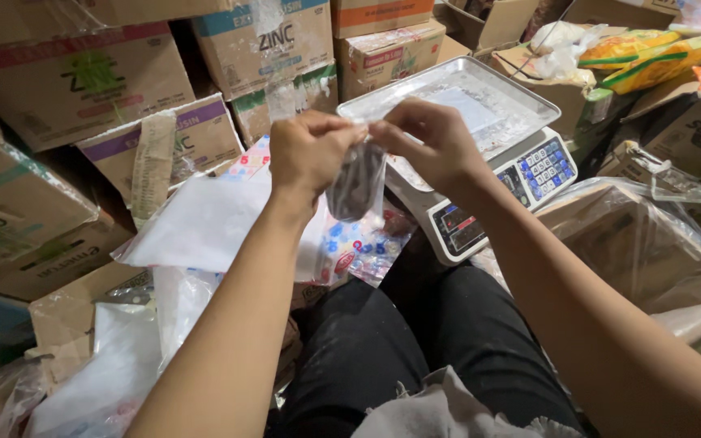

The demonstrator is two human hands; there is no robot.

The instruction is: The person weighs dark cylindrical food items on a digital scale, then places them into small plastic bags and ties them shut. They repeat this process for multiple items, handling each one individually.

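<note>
Both hands pinch small clear bag [356, 180] top at frame ctr: left hand [311, 154], right hand [436, 146]; I see bag hanging btwn them.

We note a small bag [356, 182] of thin glossy plastic – scale tray [415, 97] dull scratched metal, boxes [83, 81] matt cardboard, taped
</note>
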